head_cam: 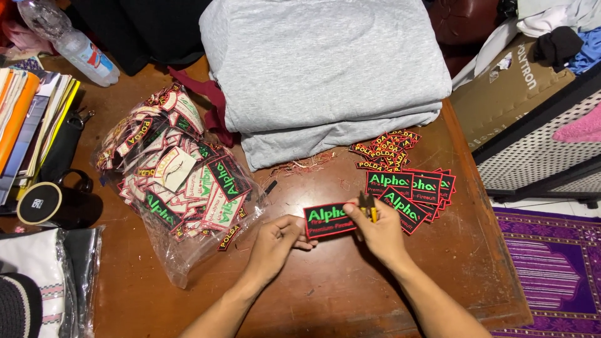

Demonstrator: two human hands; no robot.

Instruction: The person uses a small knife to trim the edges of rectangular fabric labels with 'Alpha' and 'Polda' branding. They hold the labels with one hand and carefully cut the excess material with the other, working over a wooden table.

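A black rectangular patch (330, 220) with green and red lettering and a red border is being held flat just above the wooden table (350, 288), near the middle of its front half. The left hand (275, 241) is pinching the patch's left end, thumb on top and fingers curled under it. The right hand (379, 228) is meeting the patch's right end; its fingers are pressing together around a small pair of yellow-handled snips (367, 205), whose blades are sitting at the patch's upper right corner. Whether the right hand is also touching the patch itself cannot be told.

Just to the right of the right hand, a fanned stack of matching black patches (421, 191) is lying toward the table's right edge, and behind it a pile of small red and yellow arched patches (387, 150) is resting close to the folded grey fabric (325, 69) that is filling the table's back edge. Toward the left edge, a clear plastic bag of mixed patches (175, 178) is sprawling open. A plastic bottle (69, 40) is lying at the back left corner, beside a row of books (31, 122).
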